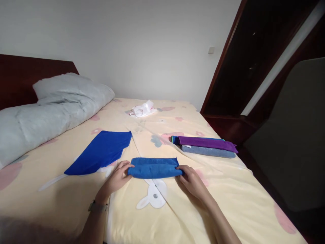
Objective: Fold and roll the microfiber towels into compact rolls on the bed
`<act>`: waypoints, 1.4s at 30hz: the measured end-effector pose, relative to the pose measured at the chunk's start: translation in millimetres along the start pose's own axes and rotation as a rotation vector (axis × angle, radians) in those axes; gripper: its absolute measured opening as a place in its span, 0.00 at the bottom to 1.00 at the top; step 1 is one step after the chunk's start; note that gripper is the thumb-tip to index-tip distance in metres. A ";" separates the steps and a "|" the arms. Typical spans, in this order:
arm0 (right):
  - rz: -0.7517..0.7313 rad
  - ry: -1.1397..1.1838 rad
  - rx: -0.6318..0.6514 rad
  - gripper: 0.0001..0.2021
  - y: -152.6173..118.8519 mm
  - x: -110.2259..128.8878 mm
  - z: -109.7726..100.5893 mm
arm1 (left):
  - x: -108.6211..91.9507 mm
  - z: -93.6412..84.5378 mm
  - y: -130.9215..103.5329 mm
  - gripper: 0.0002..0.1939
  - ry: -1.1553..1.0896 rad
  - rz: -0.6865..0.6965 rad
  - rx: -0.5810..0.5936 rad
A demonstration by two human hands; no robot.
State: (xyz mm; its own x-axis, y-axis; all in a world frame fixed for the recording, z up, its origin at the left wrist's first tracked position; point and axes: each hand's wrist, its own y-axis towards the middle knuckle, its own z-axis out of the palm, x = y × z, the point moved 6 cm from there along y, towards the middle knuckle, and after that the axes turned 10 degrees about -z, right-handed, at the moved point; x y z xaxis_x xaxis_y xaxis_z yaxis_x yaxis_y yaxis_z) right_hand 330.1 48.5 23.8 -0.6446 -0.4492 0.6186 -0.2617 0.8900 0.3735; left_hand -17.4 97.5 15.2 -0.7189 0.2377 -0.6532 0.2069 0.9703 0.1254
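A blue towel [154, 169], partly rolled up into a narrow strip, lies on the bed in front of me. My left hand [120, 177] pinches its left end, and my right hand [189, 178] grips the right end between thumb and fingers. A short flat flap of the towel shows behind the rolled part. To the left, a darker blue cloth [101, 152] is spread flat with an uneven outline. Several rolled cloths lie together at the right: a purple one [205, 143] on top and a grey-blue one [209, 151] nearest me.
A patterned bedsheet [142, 223] covers the bed. A crumpled white plastic bag [143, 109] sits near the far edge. The grey quilt [58, 101] is bunched at the left by the dark headboard [33, 76]. Beyond the bed's right edge stands a dark wooden door [243, 61].
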 end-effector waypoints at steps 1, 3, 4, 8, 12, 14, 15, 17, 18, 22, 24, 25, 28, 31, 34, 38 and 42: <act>0.039 0.050 -0.025 0.14 2.4 -2.6 -2.3 | 1.2 -0.2 4.3 0.15 -0.048 -0.024 0.004; 0.136 0.145 -0.056 0.15 7.5 -10.7 -5.7 | 3.2 -0.7 10.4 0.15 -0.102 -0.123 0.003; 0.193 0.183 -0.054 0.17 9.7 -16.1 -5.9 | 3.3 -1.4 11.9 0.17 -0.095 -0.181 -0.008; 0.412 0.189 0.044 0.22 10.4 -36.4 0.0 | -9.1 -4.7 9.6 0.23 0.084 -0.265 -0.070; 0.519 -0.061 0.097 0.24 2.6 -37.4 -1.3 | -16.3 -1.4 2.0 0.24 0.208 -0.358 -0.039; 0.560 -0.118 0.102 0.25 -2.4 -33.7 -2.1 | -14.3 1.2 -1.4 0.23 0.200 -0.416 -0.012; 0.574 -0.111 0.087 0.24 -4.8 -32.1 -1.9 | -12.3 2.7 -2.3 0.23 0.174 -0.437 -0.003; 0.597 0.003 -0.013 0.22 -9.5 -31.5 0.0 | -6.0 7.5 -2.5 0.23 0.042 -0.477 0.009; 0.600 0.094 -0.077 0.20 -11.6 -32.2 2.6 | -2.0 10.7 -1.9 0.23 -0.086 -0.498 0.007; 0.544 0.403 -0.267 0.19 -14.7 -34.4 19.3 | 7.1 21.3 1.6 0.25 -0.617 -0.506 -0.073; 0.499 0.477 -0.345 0.20 -13.8 -31.9 20.4 | 2.7 21.9 -0.1 0.27 -0.691 -0.487 -0.123; 0.476 0.510 -0.388 0.21 -13.2 -29.6 16.4 | -2.8 21.2 -1.7 0.27 -0.709 -0.480 -0.143; 0.385 0.559 -0.522 0.22 -11.5 -20.1 -21.3 | -36.6 15.5 -1.9 0.26 -0.817 -0.430 -0.209; 0.169 0.487 -0.747 0.18 -10.2 -9.1 -101.0 | -98.6 13.9 21.9 0.24 -0.896 -0.309 -0.225; 0.012 0.321 -0.963 0.15 -8.5 -15.9 -189.2 | -173.9 26.2 76.3 0.20 -0.880 -0.158 -0.208; 0.087 0.091 -1.050 0.18 4.5 -77.9 -255.0 | -241.5 75.2 159.6 0.13 -0.737 -0.093 -0.248; 0.296 -0.034 -1.000 0.20 2.5 -164.1 -231.6 | -241.2 152.0 193.0 0.10 -0.579 -0.160 -0.231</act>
State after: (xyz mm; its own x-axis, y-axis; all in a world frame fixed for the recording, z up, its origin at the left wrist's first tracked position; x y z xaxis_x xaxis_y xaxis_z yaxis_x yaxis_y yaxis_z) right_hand 601.6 106.1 83.3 -0.6098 -0.2076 0.7649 0.6143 0.4860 0.6217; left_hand 296.8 220.6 83.4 -0.2407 0.0894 -0.9665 -0.0679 0.9918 0.1087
